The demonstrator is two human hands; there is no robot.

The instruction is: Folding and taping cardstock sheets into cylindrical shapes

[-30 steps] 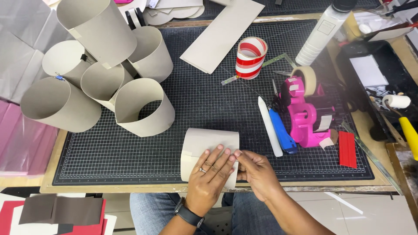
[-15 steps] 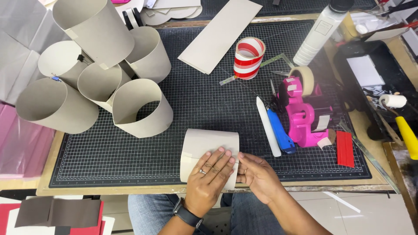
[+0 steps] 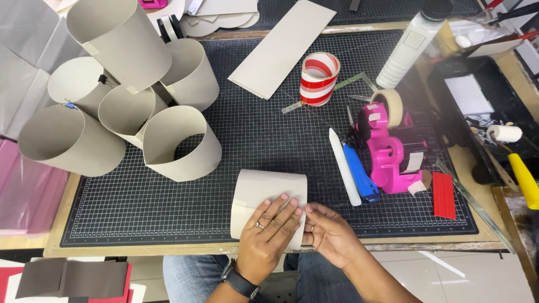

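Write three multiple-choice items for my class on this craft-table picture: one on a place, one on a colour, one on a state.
1. Where does the pink tape dispenser stand?
A. to the right of the blue knife
B. inside a card cylinder
C. on the person's lap

2. What colours are the striped tape roll?
A. green and black
B. red and white
C. blue and yellow

3. How is the curved card piece under the hands?
A. standing upright
B. torn in two
C. pressed down on the cutting mat

Answers: 1 A, the dispenser sits just right of the knife. 2 B, its bands show red and white. 3 C, the left hand lies flat on it and the right hand touches its edge.
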